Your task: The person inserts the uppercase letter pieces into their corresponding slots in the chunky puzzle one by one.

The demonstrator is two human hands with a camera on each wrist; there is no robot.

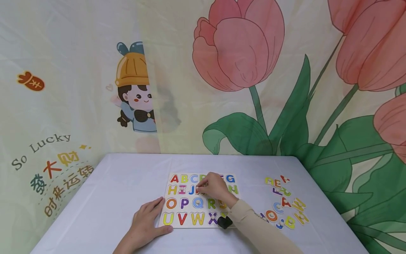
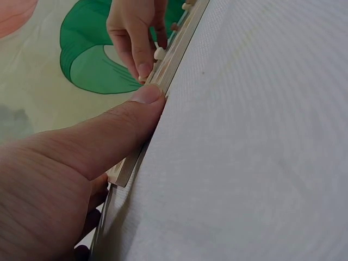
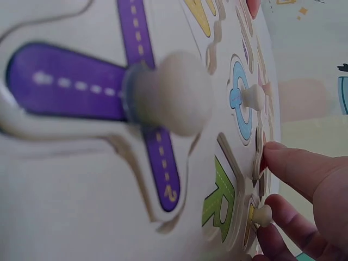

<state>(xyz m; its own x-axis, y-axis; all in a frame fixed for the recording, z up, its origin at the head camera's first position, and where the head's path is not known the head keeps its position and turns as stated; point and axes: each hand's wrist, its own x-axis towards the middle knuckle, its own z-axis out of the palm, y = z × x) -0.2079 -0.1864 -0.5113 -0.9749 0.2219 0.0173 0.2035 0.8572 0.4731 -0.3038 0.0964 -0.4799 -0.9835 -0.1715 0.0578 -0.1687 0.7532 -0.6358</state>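
Note:
A pale wooden alphabet board (image 1: 187,175) with coloured letters lies on the table. My left hand (image 1: 144,219) rests at its near left corner, fingers along the left side; its thumb (image 2: 125,128) presses the near edge. Over the second row, my right hand (image 1: 217,187) pinches a red letter piece (image 3: 264,155) at the K spot, its fingertips partly hiding it. A yellow piece's knob (image 3: 262,216) is right beside its other fingers. The knobbed blue Q (image 1: 198,203) and purple X (image 1: 213,218) sit in their slots.
Loose letter pieces, among them an orange O (image 1: 271,216) and a red A (image 1: 285,202), lie scattered to the right of the board. A black heart-shaped thing (image 1: 225,222) overlaps the board's near right part by the right sleeve. A printed curtain (image 1: 177,70) hangs behind the white-covered table (image 1: 127,176).

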